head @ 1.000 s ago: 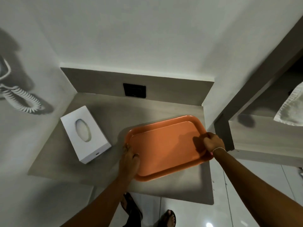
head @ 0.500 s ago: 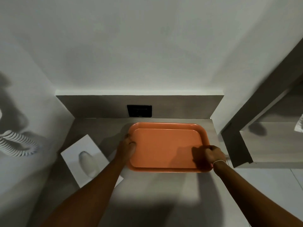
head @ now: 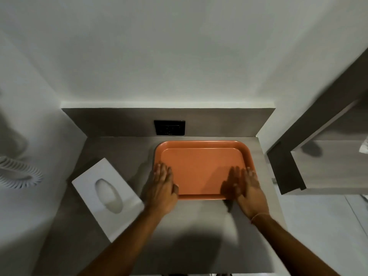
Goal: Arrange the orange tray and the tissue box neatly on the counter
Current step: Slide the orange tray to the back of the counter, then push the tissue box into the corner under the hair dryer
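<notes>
Orange tray lies flat and square at the surface's back right; left hand and right hand rest on its near corners, fingers spread flat, gripping nothing. Tray step judged nearly complete. Tissue box sits skewed near the left edge, apart from the tray; next move calls for squaring it up.

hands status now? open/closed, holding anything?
Left hand: open, flat on the orange tray's near-left corner, gripping nothing.
Right hand: open, flat on its near-right corner, gripping nothing.
</notes>
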A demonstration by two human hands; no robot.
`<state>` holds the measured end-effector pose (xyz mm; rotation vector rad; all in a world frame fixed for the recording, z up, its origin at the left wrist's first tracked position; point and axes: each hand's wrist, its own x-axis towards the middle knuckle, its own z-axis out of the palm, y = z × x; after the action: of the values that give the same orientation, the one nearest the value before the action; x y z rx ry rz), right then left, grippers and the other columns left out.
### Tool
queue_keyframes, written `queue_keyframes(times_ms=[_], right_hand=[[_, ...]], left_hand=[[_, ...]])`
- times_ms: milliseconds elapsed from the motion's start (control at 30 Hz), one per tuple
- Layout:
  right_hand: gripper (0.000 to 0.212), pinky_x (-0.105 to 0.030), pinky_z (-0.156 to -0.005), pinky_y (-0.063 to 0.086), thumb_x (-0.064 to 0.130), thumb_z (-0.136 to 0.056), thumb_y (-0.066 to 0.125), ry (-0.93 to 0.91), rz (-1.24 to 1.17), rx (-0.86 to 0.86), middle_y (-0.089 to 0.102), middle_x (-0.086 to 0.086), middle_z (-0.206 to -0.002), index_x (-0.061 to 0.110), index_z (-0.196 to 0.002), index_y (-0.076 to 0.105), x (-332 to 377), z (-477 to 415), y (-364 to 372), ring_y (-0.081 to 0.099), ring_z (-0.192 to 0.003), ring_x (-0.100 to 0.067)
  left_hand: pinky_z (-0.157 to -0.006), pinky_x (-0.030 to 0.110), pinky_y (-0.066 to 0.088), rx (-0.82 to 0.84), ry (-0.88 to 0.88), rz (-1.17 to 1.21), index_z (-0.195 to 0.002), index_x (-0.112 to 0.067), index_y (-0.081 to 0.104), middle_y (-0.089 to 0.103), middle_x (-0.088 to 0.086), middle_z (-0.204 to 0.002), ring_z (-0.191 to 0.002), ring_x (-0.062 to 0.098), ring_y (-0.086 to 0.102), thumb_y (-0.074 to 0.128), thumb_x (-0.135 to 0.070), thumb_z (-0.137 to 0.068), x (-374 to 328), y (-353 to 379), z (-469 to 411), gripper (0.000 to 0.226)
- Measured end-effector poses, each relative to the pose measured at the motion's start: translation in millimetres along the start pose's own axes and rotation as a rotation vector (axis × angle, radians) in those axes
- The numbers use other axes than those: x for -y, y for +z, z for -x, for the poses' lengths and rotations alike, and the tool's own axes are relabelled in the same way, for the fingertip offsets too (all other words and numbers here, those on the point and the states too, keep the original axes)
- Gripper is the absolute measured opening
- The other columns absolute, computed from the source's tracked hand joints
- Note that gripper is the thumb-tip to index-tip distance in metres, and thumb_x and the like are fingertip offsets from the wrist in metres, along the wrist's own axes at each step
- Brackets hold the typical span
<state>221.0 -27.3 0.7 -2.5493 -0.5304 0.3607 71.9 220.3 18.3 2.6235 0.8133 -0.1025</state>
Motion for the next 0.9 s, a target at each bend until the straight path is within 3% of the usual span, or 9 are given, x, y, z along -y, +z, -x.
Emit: queue_keyframes(times_ms=[100, 200, 300, 433, 633, 767, 900], right_hand=[[0.07, -0.047, -0.118, 0.017, 0.043, -0.099, 0.035, -0.226, 0.146, 0.032, 0.008, -0.004, -0.162, 0.026, -0.155, -0.003, -3, 44, 19, 0.005, -0.15, -0.025], [0.071, -0.047, -0.119, 0.01, 0.041, -0.097, 0.035, -0.318, 0.25, 0.015, -0.002, -0.004, -0.162, 0.018, -0.155, 0.001, -16, 58, 33, -0.002, -0.15, -0.025], [0.072, -0.045, -0.12, 0.008, 0.042, -0.097, 0.035, -0.309, 0.322, 0.031, -0.006, -0.003, -0.162, 0.015, -0.155, 0.003, -26, 53, 40, -0.005, -0.15, -0.023], [0.074, -0.044, -0.12, 0.004, 0.041, -0.096, 0.038, -0.296, 0.345, 0.044, -0.005, -0.003, -0.163, 0.016, -0.155, -0.001, -28, 40, 44, -0.007, -0.151, -0.02], [0.07, -0.041, -0.12, 0.001, 0.043, -0.098, 0.032, -0.267, 0.365, 0.063, -0.003, -0.003, -0.163, 0.018, -0.154, -0.001, -25, 26, 39, -0.011, -0.149, -0.02], [0.069, -0.047, -0.122, 0.007, 0.046, -0.097, 0.027, -0.242, 0.325, 0.081, -0.004, -0.003, -0.161, 0.017, -0.154, 0.001, -18, 23, 37, -0.01, -0.149, -0.021], [0.069, -0.04, -0.121, -0.005, 0.048, -0.099, 0.022, -0.253, 0.262, 0.066, -0.008, -0.005, -0.163, 0.019, -0.154, -0.008, -1, 26, 34, -0.014, -0.149, -0.021]], left_hand=[[-0.123, 0.039, -0.004, 0.052, 0.075, -0.06, -0.15, -0.012, 0.001, -0.007, 0.009, -0.162, -0.149, 0.025, -0.011, 0.023, -0.043, -0.094, -8, 31, 52, 0.068], [-0.121, 0.038, -0.013, 0.098, 0.091, -0.124, -0.149, -0.013, -0.009, -0.015, 0.007, -0.161, -0.148, 0.022, -0.018, 0.016, -0.045, -0.094, -5, 51, 66, 0.068], [-0.116, 0.035, -0.016, 0.077, 0.107, -0.168, -0.149, -0.013, -0.01, -0.015, 0.005, -0.161, -0.148, 0.021, -0.018, 0.012, -0.046, -0.093, -2, 56, 62, 0.068], [-0.119, 0.037, -0.008, 0.075, 0.114, -0.163, -0.15, -0.015, -0.006, -0.011, 0.003, -0.162, -0.148, 0.019, -0.018, 0.011, -0.047, -0.093, 2, 57, 49, 0.067], [-0.118, 0.035, -0.012, 0.056, 0.12, -0.168, -0.15, -0.014, 0.0, -0.005, 0.002, -0.163, -0.149, 0.018, -0.014, 0.012, -0.045, -0.094, -1, 54, 35, 0.065], [-0.121, 0.035, -0.013, 0.039, 0.088, -0.139, -0.15, -0.014, 0.001, -0.004, 0.002, -0.163, -0.149, 0.018, -0.013, 0.011, -0.044, -0.095, -6, 53, 34, 0.064], [-0.123, 0.034, -0.009, -0.036, 0.086, -0.049, -0.149, -0.018, -0.007, -0.01, 0.0, -0.162, -0.148, 0.016, -0.018, 0.011, -0.047, -0.095, -10, 40, 38, 0.064]])
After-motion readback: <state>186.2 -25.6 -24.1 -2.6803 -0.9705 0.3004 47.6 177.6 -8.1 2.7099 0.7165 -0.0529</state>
